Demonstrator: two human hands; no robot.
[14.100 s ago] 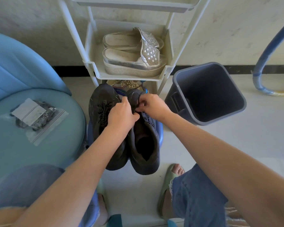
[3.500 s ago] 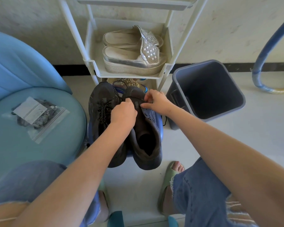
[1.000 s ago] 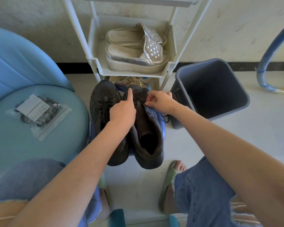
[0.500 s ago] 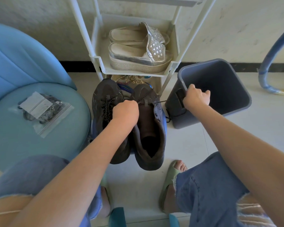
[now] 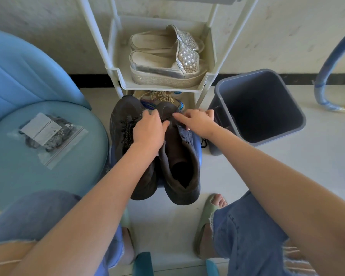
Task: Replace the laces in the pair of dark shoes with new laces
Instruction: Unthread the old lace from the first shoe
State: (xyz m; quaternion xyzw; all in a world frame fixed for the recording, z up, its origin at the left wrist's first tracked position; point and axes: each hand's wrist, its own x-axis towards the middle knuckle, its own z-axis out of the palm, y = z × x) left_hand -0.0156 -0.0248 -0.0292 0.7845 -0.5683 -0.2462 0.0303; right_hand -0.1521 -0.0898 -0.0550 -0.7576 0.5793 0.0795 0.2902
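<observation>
From three o'clock the right hand point(image 5: 197, 122) is returned to the right shoe point(image 5: 187, 154) beside the left hand point(image 5: 147, 131); grips cannot be told; unlacing is judged unfinished.

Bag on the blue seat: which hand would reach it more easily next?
Probably the left hand. The bag lies on the seat to its side, while the right hand is at the right shoe and would have to cross the left arm.

A pair of silver platform sandals point(image 5: 163, 62) lies on a white rack shelf point(image 5: 161, 88), a grey bin point(image 5: 263, 106) just right, a light blue seat point(image 5: 28, 176) at left.
</observation>
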